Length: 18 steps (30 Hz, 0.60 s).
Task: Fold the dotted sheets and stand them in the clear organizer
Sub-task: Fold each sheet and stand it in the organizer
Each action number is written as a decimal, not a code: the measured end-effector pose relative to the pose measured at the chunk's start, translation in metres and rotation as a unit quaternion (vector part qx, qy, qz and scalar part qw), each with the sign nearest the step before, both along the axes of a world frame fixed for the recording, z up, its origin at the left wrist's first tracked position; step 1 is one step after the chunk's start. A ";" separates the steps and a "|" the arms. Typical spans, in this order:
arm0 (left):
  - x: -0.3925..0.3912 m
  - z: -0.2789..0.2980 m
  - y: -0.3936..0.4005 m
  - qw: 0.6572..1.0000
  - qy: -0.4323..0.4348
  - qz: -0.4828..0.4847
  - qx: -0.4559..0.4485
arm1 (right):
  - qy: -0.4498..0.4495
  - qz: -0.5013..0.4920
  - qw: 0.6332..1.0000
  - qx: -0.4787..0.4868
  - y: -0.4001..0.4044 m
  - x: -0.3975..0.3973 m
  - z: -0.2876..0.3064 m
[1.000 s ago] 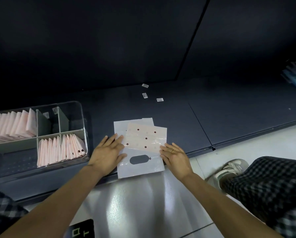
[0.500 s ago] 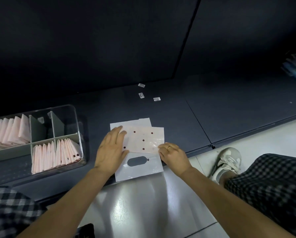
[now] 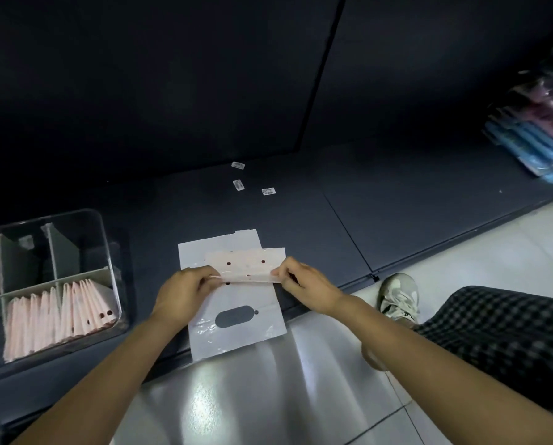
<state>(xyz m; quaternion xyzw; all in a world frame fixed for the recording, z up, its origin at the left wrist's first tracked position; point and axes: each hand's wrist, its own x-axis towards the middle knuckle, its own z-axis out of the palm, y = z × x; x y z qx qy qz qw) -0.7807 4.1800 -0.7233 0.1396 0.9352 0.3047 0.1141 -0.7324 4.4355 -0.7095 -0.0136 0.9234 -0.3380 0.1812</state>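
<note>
A pale pink dotted sheet [image 3: 246,264] lies on a white plastic bag [image 3: 236,319] at the dark shelf's front edge. My left hand [image 3: 185,292] pinches the sheet's near left corner and my right hand [image 3: 304,285] pinches its near right corner; that near edge is lifted and curled over toward the far edge. The clear organizer [image 3: 106,252] stands at the left. Several folded dotted sheets [image 3: 63,316] stand upright in its front compartment, and more fill the back left one.
Three small white labels [image 3: 238,184] lie further back on the dark shelf [image 3: 397,203]. Pink and blue packaged goods [image 3: 538,136] are stacked at the far right. A shoe [image 3: 397,293] and a checked trouser leg rest on the shiny white floor.
Both hands went from lying flat on the sheet to pinching its near corners. The near edge has been raised and rolled away from me, so the sheet looks narrower.
</note>
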 end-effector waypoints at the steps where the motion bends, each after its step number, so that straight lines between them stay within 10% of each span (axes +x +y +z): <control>1: -0.004 0.000 0.001 1.000 -0.015 0.017 0.008 | -0.015 -0.019 1.000 -0.016 0.002 -0.003 0.000; 8: -0.003 0.003 0.014 0.987 -0.006 0.137 0.087 | -0.001 -0.194 0.980 -0.050 -0.004 -0.036 -0.011; 11: 0.010 0.001 0.021 0.988 0.146 0.051 0.008 | -0.033 -0.211 0.977 0.012 -0.009 -0.050 -0.014; 18: 0.022 -0.024 0.037 0.959 0.069 -0.155 -0.226 | -0.066 -0.215 0.970 0.090 -0.013 -0.066 -0.017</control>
